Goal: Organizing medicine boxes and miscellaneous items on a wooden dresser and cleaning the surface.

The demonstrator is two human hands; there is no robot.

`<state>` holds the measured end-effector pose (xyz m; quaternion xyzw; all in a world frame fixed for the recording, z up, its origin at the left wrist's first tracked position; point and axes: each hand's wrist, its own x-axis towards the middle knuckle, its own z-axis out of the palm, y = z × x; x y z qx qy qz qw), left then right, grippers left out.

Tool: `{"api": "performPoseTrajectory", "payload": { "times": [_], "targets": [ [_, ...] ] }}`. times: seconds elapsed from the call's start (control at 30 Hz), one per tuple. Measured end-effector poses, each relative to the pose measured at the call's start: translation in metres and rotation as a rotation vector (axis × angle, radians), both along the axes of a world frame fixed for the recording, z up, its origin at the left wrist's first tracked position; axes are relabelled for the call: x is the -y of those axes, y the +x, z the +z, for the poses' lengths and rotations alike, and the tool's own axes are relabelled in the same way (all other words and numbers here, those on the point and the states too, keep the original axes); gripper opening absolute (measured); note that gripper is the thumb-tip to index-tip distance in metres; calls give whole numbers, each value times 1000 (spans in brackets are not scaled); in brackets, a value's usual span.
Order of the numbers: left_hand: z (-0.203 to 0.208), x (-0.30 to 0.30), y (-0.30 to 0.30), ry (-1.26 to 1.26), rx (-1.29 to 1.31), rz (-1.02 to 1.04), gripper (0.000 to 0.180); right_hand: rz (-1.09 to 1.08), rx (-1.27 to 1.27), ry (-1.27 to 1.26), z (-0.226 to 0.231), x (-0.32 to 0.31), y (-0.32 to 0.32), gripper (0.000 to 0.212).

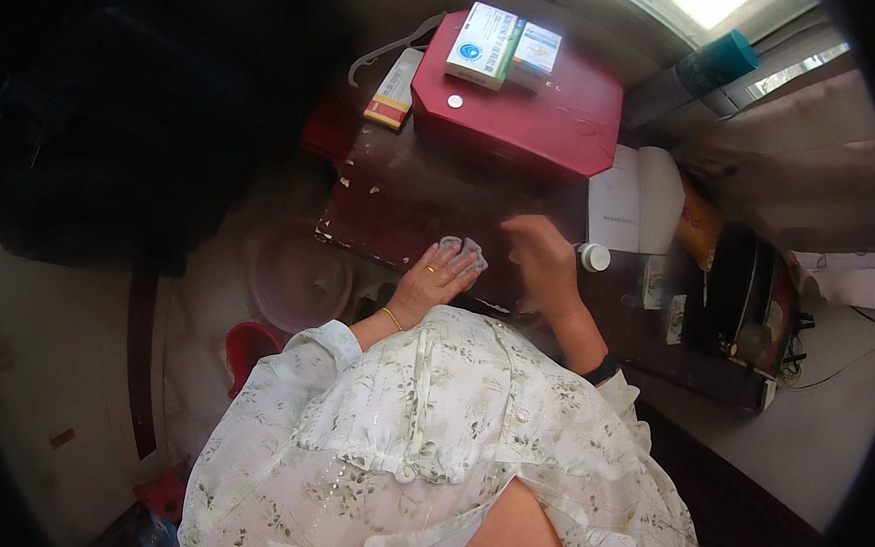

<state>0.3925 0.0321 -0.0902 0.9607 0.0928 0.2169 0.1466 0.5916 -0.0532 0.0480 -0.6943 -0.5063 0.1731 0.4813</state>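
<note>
The person's left hand lies nearly flat, fingers extended and close together, touching one crumpled grey cloth, which spreads beneath and beyond the fingertips at the near edge of the dark red, chipped wooden table. The right hand is bent at the fingers and blurred by motion; whether it is closed on anything cannot be told. Just beside it, to the right, stands one small round container with a white lid. Farther back on the table sits one large red box with cut corners; on its top are two small cartons, one white and green, the other white and blue, side by side, plus one small white disc. One white, yellow and red carton leans near the box's left side. One pink round basin is below, left of the table.
</note>
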Motion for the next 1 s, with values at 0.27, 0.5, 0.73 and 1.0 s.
{"api": "performPoseTrajectory", "payload": {
  "times": [0.27, 0.5, 0.73, 1.0],
  "targets": [
    [85, 1, 85, -258, 124, -98, 39, -39, 94, 78, 6, 60, 25, 18],
    [158, -70, 148, -43, 302, 231, 40, -124, 25, 92, 16, 105, 44, 18],
    [126, -76, 182, 206, 117, 196, 45, -171, 20, 50, 10, 131, 68, 16],
    [140, -85, 273, 334, -75, 70, 48, -111, 54, 119, 19, 119, 79, 16]
  ]
}}
